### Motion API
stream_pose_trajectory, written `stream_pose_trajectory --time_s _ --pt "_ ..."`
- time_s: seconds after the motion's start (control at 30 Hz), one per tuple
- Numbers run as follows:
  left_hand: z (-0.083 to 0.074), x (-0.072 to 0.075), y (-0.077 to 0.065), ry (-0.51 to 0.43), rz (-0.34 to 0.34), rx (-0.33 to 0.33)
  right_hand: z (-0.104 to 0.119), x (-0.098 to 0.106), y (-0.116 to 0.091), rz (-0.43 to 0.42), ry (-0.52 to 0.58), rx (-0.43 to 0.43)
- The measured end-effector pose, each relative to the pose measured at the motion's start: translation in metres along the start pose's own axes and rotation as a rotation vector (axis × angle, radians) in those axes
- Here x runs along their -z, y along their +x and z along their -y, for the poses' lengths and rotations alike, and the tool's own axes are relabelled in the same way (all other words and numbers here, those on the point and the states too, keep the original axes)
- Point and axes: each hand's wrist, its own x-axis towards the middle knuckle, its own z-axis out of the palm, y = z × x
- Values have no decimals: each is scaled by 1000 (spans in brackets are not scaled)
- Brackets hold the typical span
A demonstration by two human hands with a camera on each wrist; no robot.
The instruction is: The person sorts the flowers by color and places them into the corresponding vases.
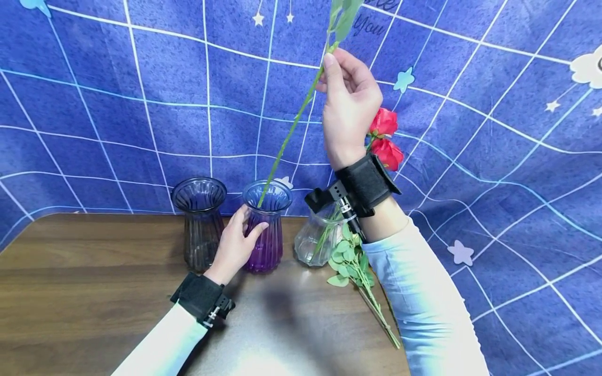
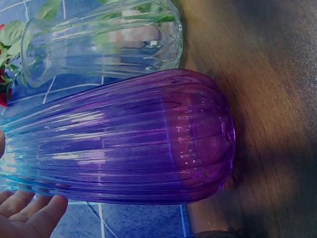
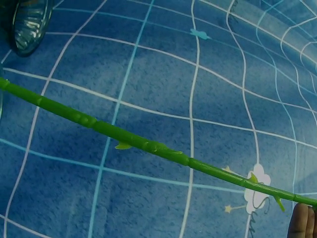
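Note:
My left hand (image 1: 235, 240) holds the ribbed purple-and-blue glass vase (image 1: 264, 245) around its neck, thumb on the near side. That vase stands upright on the table, and in the left wrist view its purple base (image 2: 208, 139) fades to blue at the neck. High above it, my right hand (image 1: 351, 96) pinches a long green flower stem (image 1: 293, 128) just below its leaves (image 1: 345, 21). The stem slants down to the left, its lower end inside the vase's blue rim. Its top runs out of the head view. Small nubs line the green stem (image 3: 124, 134) in the right wrist view.
A dark grey glass vase (image 1: 202, 237) stands to the left. On the right is a clear vase (image 1: 310, 243) with stems in it; red roses (image 1: 386, 151) show behind my right wrist. Leafy stems (image 1: 371, 297) lie at the wooden table's (image 1: 94, 292) right edge, before a blue cloth (image 1: 164, 104).

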Motion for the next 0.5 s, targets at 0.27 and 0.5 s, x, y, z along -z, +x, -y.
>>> stream_pose_trajectory --time_s 0.27,0.5 --pt "1 1 -1 -10 8 12 -14 -3 -8 5 -89 -62" --pt "2 0 0 -9 -2 -8 -33 -2 -19 -6 -138 -66"
